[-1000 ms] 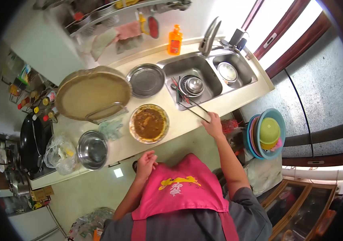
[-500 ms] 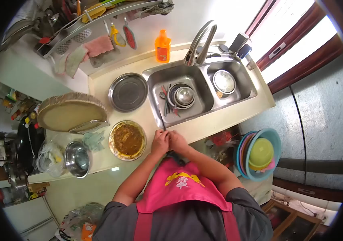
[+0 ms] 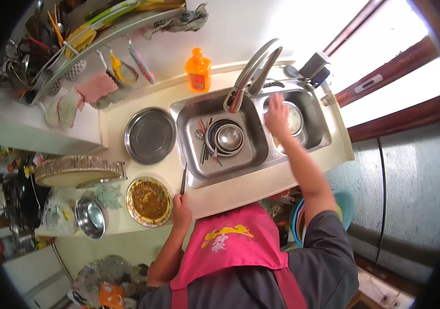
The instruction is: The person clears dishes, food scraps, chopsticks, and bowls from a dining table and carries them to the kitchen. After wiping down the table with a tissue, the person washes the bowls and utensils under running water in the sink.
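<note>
Dark chopsticks (image 3: 184, 177) stand up out of my closed left hand (image 3: 181, 210) at the counter's front edge. Just left of that hand is a patterned bowl (image 3: 149, 201) of brown, saucy food. My right hand (image 3: 277, 114), blurred by motion, reaches over the right sink basin (image 3: 313, 121), beside the faucet (image 3: 251, 72). Its fingers are too smeared to read. Below it in that basin lies a round pale dish (image 3: 294, 119). Stacked metal bowls (image 3: 229, 137) and several utensils (image 3: 204, 147) sit in the left basin.
A round metal plate (image 3: 150, 135) lies left of the sink. An orange bottle (image 3: 198, 72) stands behind it. Further left are a metal basin (image 3: 90, 217), a plastic bag (image 3: 57, 212) and a large round board (image 3: 75, 171). Utensils hang from a wall rack (image 3: 111, 33).
Both hands came together around the chopsticks, then parted. The chopsticks are now in my left hand, and my right hand has moved up and right over the right basin. The view has shifted.
</note>
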`<state>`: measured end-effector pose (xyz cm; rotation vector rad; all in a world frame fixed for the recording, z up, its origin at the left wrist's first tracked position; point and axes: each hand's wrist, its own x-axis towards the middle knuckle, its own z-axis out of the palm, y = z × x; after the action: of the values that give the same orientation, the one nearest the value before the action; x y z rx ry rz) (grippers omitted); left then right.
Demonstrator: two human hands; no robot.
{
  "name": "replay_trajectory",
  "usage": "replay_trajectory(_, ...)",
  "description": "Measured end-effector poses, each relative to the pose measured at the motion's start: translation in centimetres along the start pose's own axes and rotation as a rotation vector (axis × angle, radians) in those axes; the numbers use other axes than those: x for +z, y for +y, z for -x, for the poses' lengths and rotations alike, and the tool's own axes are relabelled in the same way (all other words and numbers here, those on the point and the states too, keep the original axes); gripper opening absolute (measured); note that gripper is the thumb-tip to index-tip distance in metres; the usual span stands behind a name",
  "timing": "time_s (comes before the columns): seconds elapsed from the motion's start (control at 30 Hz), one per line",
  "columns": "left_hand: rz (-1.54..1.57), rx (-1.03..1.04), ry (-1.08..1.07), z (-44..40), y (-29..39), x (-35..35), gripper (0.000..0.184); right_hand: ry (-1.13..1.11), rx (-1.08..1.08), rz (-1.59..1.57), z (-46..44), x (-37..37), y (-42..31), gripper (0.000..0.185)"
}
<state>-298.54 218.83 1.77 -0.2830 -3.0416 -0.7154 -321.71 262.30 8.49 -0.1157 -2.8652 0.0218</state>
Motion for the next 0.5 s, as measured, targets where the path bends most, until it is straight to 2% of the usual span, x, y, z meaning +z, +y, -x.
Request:
replay_trajectory(0.07, -0.045, -0.091, 0.014, 0.0, 0.6, 0.1, 0.031, -0.135, -0.076, 0.176, -4.5, 0.8, 3.7, 0.073)
replay_trajectory(0.13, -0.080, -0.144, 0.031, -0.3, 1.2, 0.4, 0.032, -0.332, -0.037, 0.242, -7.7, 1.9, 6.4, 0.075)
replay_trajectory(0.17, -0.087, -0.167, 0.067, -0.4, 1.8, 0.5, 0.032, -0.338, -0.071, 0.303, -8.8, 3.0, 7.3, 0.076)
replay_trajectory(0.23, -0.094, -0.202, 0.135, -1.1, 4.0, 0.1, 0.032, -0.366, -0.005, 0.168, -10.4, 3.4, 7.6, 0.072)
replay_trajectory(0.37, 0.457, -0.218, 0.137, -6.6, 9.7, 0.1, 0.030, -0.285, 0.092, 0.023, -9.4, 3.9, 5.4, 0.069)
replay_trajectory(0.4, 0.642, -0.356, 0.098, -8.7, 10.3, 1.6, 0.030, -0.092, 0.091, -0.040, -7.6, 5.3, 4.0, 0.061)
replay_trajectory(0.43, 0.827, -0.493, 0.058, -11.1, 10.8, 3.2, 0.031, 0.078, 0.030, -0.348, -5.6, 8.8, 2.9, 0.046)
replay_trajectory(0.47, 1.078, -0.656, 0.049, -14.3, 12.0, 3.5, 0.031, -0.089, 0.182, -0.658, -3.0, 6.3, -1.4, 0.036)
replay_trajectory(0.5, 1.328, -0.819, 0.035, -17.4, 13.0, 3.8, 0.032, -0.281, 0.241, -1.014, -0.6, 10.7, -3.8, 0.032)
